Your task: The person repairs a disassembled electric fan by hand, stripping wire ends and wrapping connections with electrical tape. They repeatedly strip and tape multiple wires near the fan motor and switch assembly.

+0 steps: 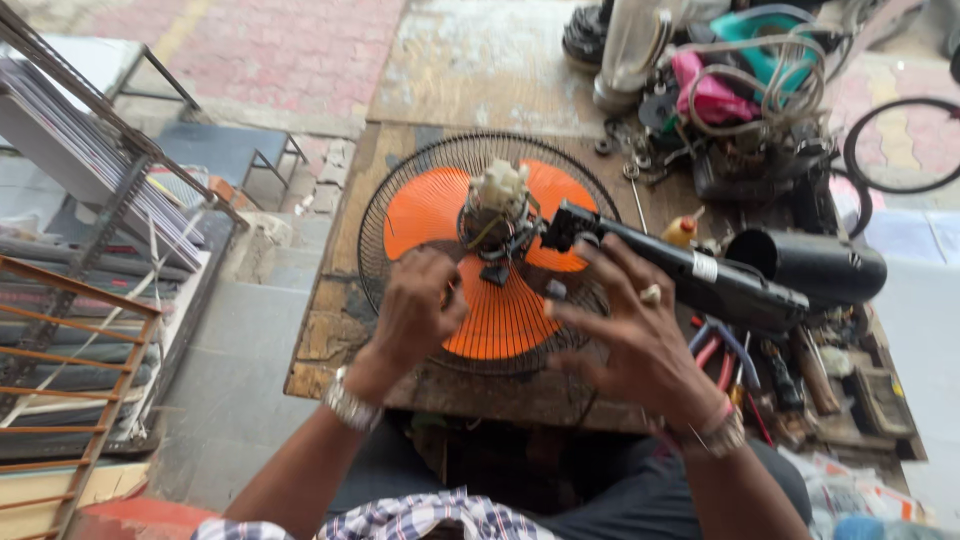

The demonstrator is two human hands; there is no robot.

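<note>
1. At the far left of the frame a metal rack holds long grey strips, with rusty orange bars below it, all standing off the tabletop.
2. Left of centre, the left hand is curled closed, fingers bent inward over the lower edge of the fan motor area; what it pinches is too small to tell. A metal watch sits on that wrist.
3. In the middle lies a round wire fan guard flat on the tabletop, with orange fan blades inside it. A small whitish motor with loose wires stands up at its hub.
4. Just right of centre, the right hand is spread open, fingers splayed over the guard's right side, a ring on one finger, not gripping anything I can see.
5. Above that hand a long black tool body slants from the hub toward the right, beside a black cylinder.
6. At the upper right, a heap of cords, a pink part and a teal part crowds the tabletop's far corner.
</note>
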